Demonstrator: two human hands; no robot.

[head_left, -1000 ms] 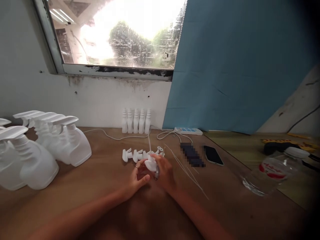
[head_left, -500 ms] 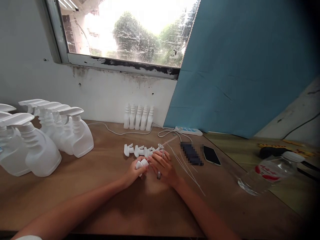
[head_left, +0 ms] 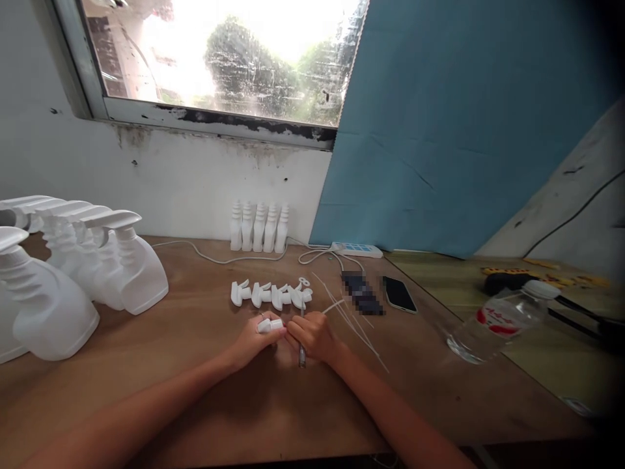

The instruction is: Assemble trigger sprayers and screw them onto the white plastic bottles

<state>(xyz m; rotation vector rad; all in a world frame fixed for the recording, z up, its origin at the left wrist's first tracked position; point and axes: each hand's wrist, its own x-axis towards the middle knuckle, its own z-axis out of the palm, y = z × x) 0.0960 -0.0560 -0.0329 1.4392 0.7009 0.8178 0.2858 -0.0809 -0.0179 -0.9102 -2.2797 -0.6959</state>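
Note:
My left hand (head_left: 254,340) is closed around a small white plastic part (head_left: 270,325), its thumb along the near side. Against that part, my right hand (head_left: 312,335) has its fingertips pressed together. A slim grey, pen-like tool (head_left: 302,357) sticks out below the right fingers, and its thin shaft shows above them. What the right fingertips pinch at the white part is hidden. Just beyond the hands, several white trigger-shaped parts (head_left: 261,295) lie in a row. Small white rings (head_left: 303,282) sit at the row's right end.
White spray bottles (head_left: 141,277) stand at the left. Small white bottles (head_left: 260,228) line the wall near a power strip (head_left: 359,249). Thin white tubes (head_left: 359,332), a blurred-out dark object (head_left: 362,293) and a phone (head_left: 399,294) lie right, before a water bottle (head_left: 498,326).
My right fingers have curled in closer to the white part, and the grey tool now points more upright. The whole view has shifted, so things appear further left.

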